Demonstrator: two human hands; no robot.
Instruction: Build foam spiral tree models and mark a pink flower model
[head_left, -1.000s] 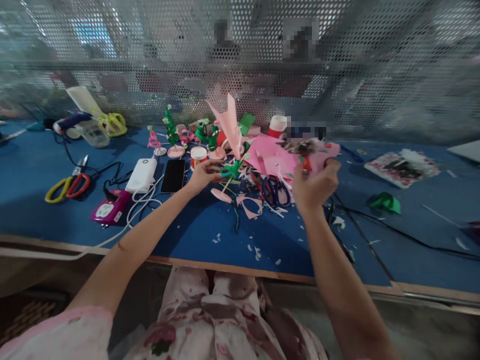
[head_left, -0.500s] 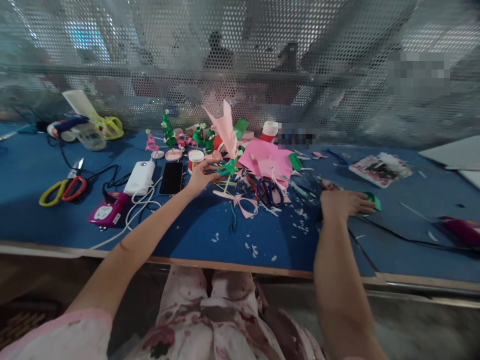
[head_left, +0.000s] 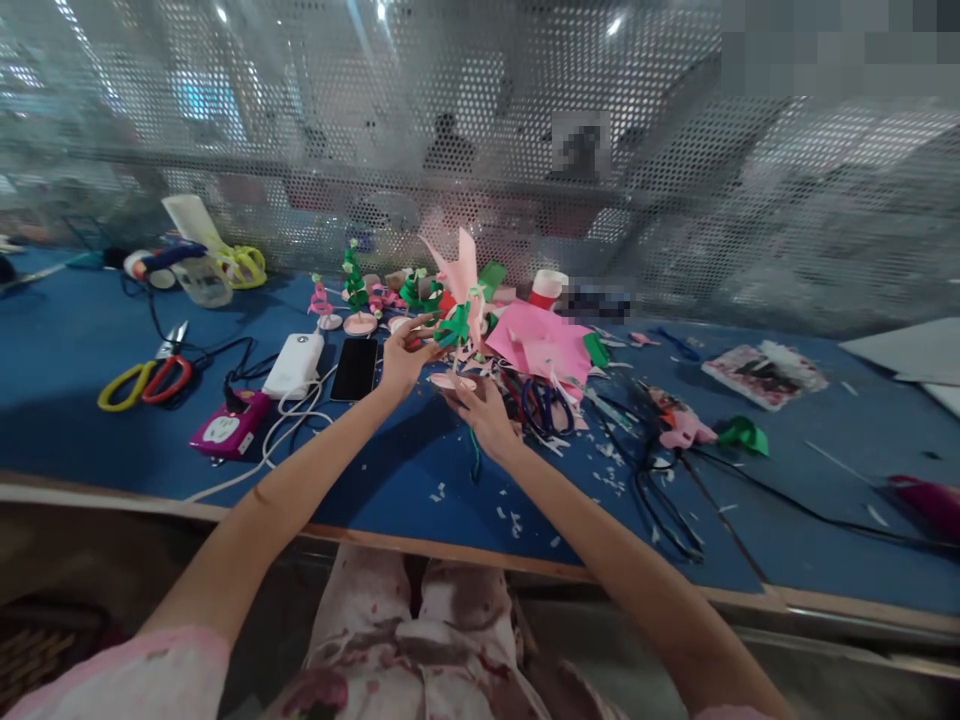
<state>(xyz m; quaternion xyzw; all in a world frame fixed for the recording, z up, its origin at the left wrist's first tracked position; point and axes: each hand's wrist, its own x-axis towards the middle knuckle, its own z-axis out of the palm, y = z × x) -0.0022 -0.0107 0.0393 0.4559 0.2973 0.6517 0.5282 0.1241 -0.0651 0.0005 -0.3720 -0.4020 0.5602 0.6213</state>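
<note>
My left hand [head_left: 406,358] pinches a small green paper spiral tree [head_left: 454,327] on a thin stick above the blue table. At the stick's foot is a flat pale pink disc [head_left: 448,382], and my right hand [head_left: 486,414] grips its near edge from below. Behind the tree rises a pale pink paper strip [head_left: 463,262]. Just right of my hands lie bright pink paper sheets [head_left: 541,345] and dark blue-handled scissors [head_left: 546,408]. Finished-looking spiral pieces on discs, one a taller green tree [head_left: 354,282], stand to the left.
Left lie a phone [head_left: 355,370], a white power bank [head_left: 295,366], a purple box with cables [head_left: 230,425] and red-and-yellow scissors [head_left: 154,372]. Rightward are a green paper curl [head_left: 742,436], black cables [head_left: 660,500] and a patterned packet [head_left: 765,375]. Perforated metal mesh [head_left: 315,120] stands behind the table.
My right hand has let go of the green paper curl on the right and come left to the disc under the tree. My left hand still holds the tree.
</note>
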